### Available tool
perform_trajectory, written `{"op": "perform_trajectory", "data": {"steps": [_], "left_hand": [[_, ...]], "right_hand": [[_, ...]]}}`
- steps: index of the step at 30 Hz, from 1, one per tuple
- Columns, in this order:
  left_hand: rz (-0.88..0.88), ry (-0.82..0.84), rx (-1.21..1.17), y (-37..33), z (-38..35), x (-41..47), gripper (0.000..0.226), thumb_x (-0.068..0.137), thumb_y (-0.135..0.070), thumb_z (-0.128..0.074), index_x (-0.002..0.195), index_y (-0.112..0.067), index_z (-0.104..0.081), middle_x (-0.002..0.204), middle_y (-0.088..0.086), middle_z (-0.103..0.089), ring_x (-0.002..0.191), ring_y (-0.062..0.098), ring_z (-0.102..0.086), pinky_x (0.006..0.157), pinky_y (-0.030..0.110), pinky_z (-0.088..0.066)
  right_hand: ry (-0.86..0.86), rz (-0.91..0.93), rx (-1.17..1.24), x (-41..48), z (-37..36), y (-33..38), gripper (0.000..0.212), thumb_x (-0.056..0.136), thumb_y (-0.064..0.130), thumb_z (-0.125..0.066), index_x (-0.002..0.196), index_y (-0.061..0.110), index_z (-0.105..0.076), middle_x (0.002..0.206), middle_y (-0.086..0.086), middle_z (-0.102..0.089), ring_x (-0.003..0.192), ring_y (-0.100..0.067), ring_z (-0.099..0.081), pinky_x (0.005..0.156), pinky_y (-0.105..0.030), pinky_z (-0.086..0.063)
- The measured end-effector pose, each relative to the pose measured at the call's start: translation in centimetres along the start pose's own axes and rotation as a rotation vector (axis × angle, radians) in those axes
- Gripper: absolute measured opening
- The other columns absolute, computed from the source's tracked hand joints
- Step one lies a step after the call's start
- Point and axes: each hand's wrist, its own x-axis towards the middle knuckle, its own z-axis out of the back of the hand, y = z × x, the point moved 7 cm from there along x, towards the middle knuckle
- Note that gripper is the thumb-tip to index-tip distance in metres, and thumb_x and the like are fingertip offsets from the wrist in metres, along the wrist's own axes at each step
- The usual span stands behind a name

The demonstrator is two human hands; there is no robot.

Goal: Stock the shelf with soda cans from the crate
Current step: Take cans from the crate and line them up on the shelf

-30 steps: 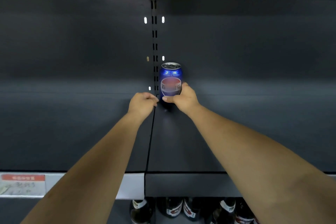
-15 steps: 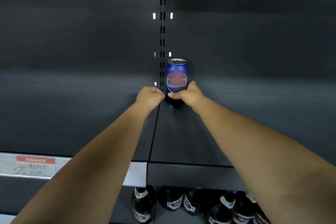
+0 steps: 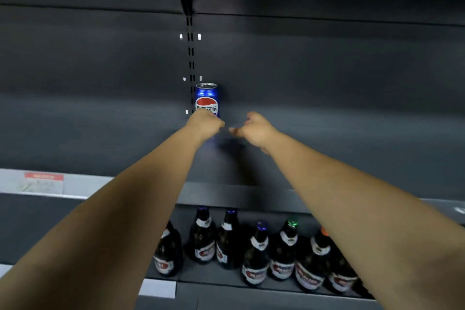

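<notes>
One blue soda can (image 3: 206, 98) with a red, white and blue logo stands upright at the back of the dark shelf (image 3: 100, 138), against the rear panel. My left hand (image 3: 205, 124) is a loose fist just in front of the can's base and hides its bottom edge; nothing shows in its fingers. My right hand (image 3: 254, 129) hovers to the right of the can, apart from it, fingers loosely curled and holding nothing. The crate is out of view.
The shelf stretches wide and bare to both sides of the can. A slotted upright strip (image 3: 191, 53) runs up the rear panel. Several dark glass bottles (image 3: 259, 254) stand on the shelf below. A price label (image 3: 44, 182) sits on the left front rail.
My right hand has let go of the can and moved off to the right. My left hand shifted right, in front of the can's base. The view tilted down.
</notes>
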Motion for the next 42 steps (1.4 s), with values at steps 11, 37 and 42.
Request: {"op": "perform_trajectory", "data": {"steps": [11, 37, 42], "left_hand": [[-0.014, 0.014, -0.036, -6.8, -9.5, -14.4, 0.013, 0.084, -0.002, -0.052, 0.084, -0.007, -0.064, 0.064, 0.005, -0.053, 0.055, 0.014, -0.045, 0.051, 0.024, -0.034], [-0.092, 0.319, 0.32, -2.8, -27.1, -22.2, 0.026, 0.089, -0.004, -0.045, 0.1, -0.009, -0.068, 0.108, 0.013, -0.066, 0.101, 0.029, -0.06, 0.088, 0.035, -0.05], [-0.095, 0.399, 0.363, -1.3, -29.5, -22.4, 0.027, 0.089, -0.003, -0.042, 0.101, -0.005, -0.067, 0.11, 0.016, -0.063, 0.1, 0.032, -0.059, 0.085, 0.035, -0.047]], "right_hand": [[0.029, 0.076, 0.011, -13.2, 9.5, -4.8, 0.074, 0.091, 0.016, -0.062, 0.149, 0.004, -0.018, 0.142, -0.016, -0.041, 0.13, -0.027, -0.042, 0.108, -0.033, -0.035], [-0.014, -0.222, -0.193, -20.8, 13.9, -22.8, 0.022, 0.08, 0.011, -0.07, 0.099, 0.001, -0.068, 0.094, -0.009, -0.064, 0.091, -0.018, -0.057, 0.076, -0.024, -0.044], [-0.035, -0.288, -0.193, -21.0, 13.2, -25.6, 0.019, 0.082, 0.008, -0.065, 0.099, 0.001, -0.067, 0.088, -0.008, -0.055, 0.087, -0.018, -0.052, 0.063, -0.021, -0.037]]}}
